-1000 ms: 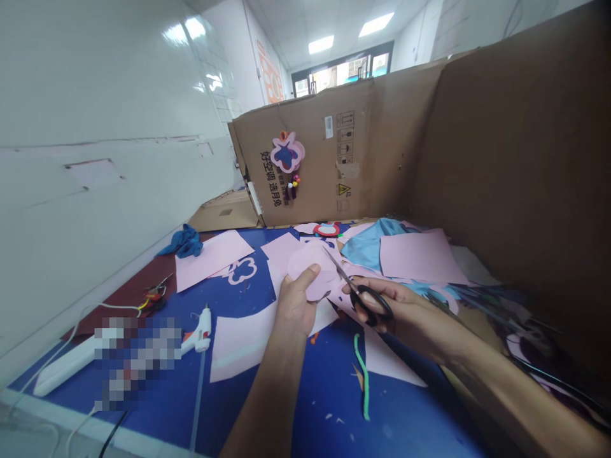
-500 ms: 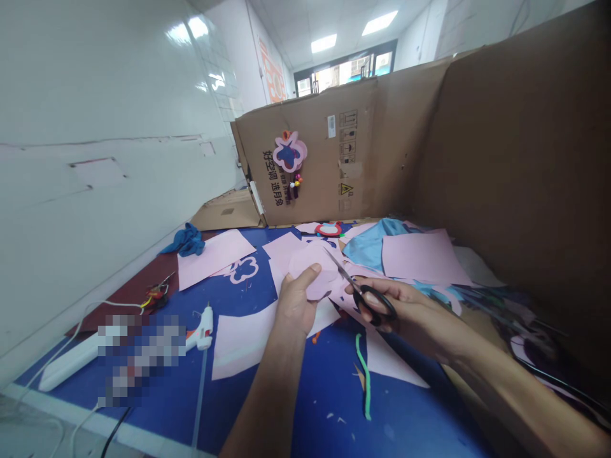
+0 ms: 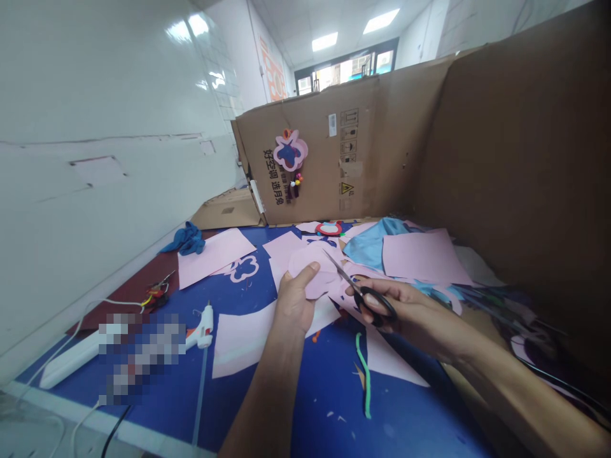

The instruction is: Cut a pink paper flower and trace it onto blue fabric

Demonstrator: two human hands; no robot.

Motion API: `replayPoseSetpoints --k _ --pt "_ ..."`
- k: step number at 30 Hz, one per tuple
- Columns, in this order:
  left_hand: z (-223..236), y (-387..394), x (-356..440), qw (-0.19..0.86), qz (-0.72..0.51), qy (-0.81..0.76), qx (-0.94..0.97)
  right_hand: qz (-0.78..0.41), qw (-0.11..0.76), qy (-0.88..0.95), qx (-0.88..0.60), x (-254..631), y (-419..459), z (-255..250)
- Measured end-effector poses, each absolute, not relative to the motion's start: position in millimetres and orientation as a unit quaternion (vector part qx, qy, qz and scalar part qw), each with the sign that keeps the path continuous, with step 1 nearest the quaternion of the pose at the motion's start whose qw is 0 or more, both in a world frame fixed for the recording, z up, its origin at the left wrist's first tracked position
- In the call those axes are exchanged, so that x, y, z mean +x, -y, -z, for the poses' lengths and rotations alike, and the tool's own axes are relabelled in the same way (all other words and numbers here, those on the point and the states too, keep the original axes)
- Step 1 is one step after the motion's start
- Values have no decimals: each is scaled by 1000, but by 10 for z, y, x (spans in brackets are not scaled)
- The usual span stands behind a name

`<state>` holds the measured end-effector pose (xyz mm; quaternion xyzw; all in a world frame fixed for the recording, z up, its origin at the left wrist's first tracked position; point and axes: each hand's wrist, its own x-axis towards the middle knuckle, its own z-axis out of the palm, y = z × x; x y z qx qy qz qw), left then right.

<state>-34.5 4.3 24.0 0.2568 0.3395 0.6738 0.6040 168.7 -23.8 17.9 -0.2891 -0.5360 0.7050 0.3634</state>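
My left hand [image 3: 296, 299] pinches a piece of pink paper [image 3: 310, 257] between thumb and fingers, over the middle of the blue table. The paper's edge looks rounded; some of its outline blends with pink sheets behind it. In my right hand [image 3: 391, 302] is a pair of scissors [image 3: 377, 304] with black handles, fingers through the loops. Their blades point up and left, close to the paper's right side, and appear nearly closed. Whether the blades touch the paper I cannot tell. Beneath my hands lie more pink sheets [image 3: 245, 340] and a green pipe cleaner [image 3: 365, 375].
A white glue gun [image 3: 205, 327] and a white power strip [image 3: 71, 362] with cables lie left. Cardboard walls [image 3: 396, 146] stand behind and right, a pink flower-shaped ornament [image 3: 300, 152] hanging there. Blue cloth [image 3: 372, 242], a pink flower cutout [image 3: 244, 270] and a blue glove-like bundle [image 3: 186, 238] lie about.
The pink paper has shifted slightly in my left hand, its lower edge looking a little different. Both hands and the scissors stay almost in place.
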Motion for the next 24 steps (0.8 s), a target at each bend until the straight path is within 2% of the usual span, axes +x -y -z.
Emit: replayPoseSetpoints --k 24 --pt "-249 -31 -317 622 -662 -327 262 -703 379 529 -287 1667 217 -179"
